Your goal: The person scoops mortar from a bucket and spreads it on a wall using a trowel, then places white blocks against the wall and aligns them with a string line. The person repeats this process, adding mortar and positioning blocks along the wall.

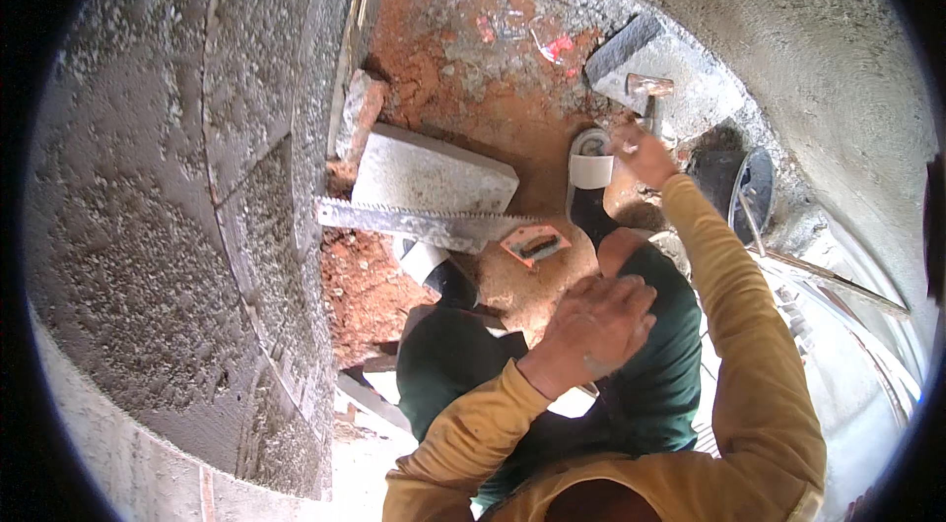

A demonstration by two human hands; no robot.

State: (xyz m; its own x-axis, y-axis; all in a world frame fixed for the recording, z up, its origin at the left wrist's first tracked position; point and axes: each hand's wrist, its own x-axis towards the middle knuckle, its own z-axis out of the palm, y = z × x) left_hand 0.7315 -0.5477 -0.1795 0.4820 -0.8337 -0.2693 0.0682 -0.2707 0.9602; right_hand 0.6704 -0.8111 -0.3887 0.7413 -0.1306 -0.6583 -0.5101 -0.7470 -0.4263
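Note:
My left hand point(601, 325) lies over my right thigh, back upward, fingers a little apart and loosely bent, with nothing seen in it. Out ahead, my right hand point(645, 156) is beside my right shoe point(591, 167), at the lower end of a T-shaped tool point(650, 86) with a brown crosspiece and thin shaft. Blur hides its fingers, so I cannot tell if it grips the shaft. A handsaw point(424, 223) with an orange-and-white handle point(535, 243) lies across the near edge of a pale concrete block point(434, 172), teeth facing away from me.
Rough cement-coated wall point(177, 177) rises on the left, another wall point(838, 30) on the right. Reddish earth point(443, 59) covers the ground between them. A grey block point(623, 47) lies far right; a black bucket point(754, 192) and thin strips point(838, 281) are at the right.

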